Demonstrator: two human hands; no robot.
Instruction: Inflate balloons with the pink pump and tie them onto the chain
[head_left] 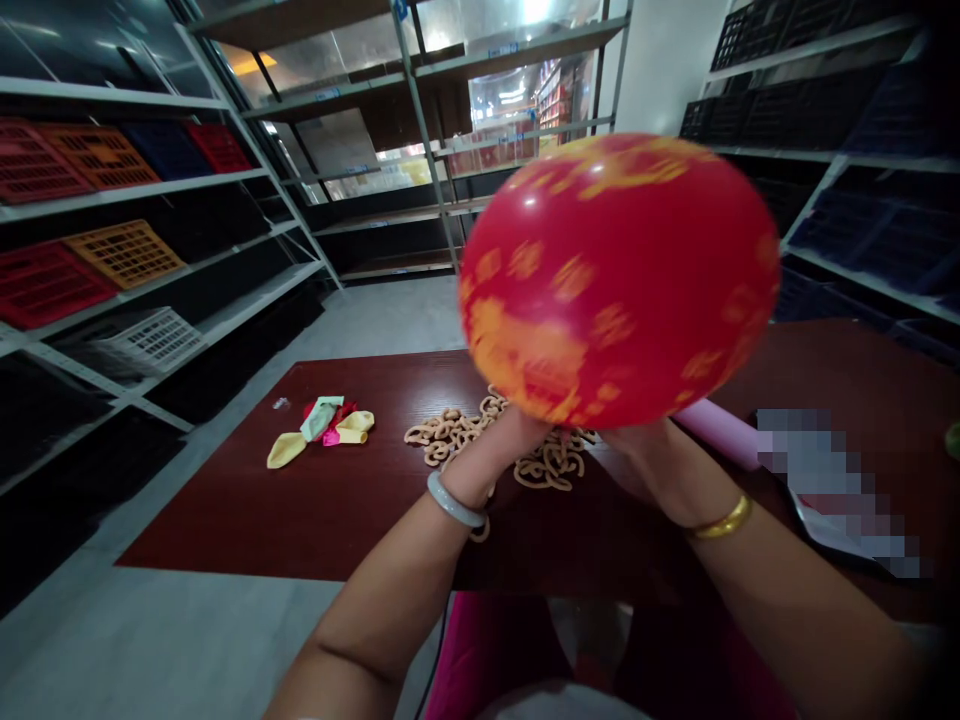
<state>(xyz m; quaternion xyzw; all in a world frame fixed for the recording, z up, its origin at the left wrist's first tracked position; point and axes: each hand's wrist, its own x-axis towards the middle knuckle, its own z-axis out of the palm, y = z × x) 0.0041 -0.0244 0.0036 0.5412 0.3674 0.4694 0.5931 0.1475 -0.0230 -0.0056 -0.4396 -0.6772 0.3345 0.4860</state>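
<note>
A large inflated red balloon with yellow-orange print is held up in front of me above the table. My left hand, below a pale bangle, reaches to the balloon's underside. From the other side my right hand, below a gold bracelet, meets the same lower part. Both hands hold the balloon there; its neck and most of my fingers are hidden behind it. Under and behind my hands lies a heap of tan curled rings. Several uninflated balloons in yellow, pale green, red and pink lie to the left.
The dark red-brown table spans the front. On its right lie a pink tube-shaped thing and a blurred-out flat item. Metal shelves with plastic crates line the left; more racks stand right and behind.
</note>
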